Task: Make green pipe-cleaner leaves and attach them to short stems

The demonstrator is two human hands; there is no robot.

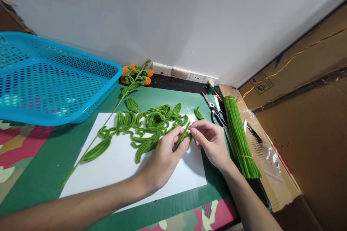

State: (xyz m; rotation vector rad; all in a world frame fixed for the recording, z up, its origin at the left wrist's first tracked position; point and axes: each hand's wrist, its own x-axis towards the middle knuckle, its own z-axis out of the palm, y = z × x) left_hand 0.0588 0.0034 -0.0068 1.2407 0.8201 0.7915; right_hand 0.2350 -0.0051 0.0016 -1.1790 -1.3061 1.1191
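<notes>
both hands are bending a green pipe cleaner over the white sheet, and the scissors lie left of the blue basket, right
Not quite. The head view shows the scissors to the right, beside the bundle of green pipe cleaners, far from the blue basket. The rest holds.

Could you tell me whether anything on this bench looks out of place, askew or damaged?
The blue basket sits tilted, one end raised. The cardboard beside the green stem bundle has a torn, ragged edge. One leaf lies off the white sheet, apart from the pile. Both hands hold a green stem.
</notes>
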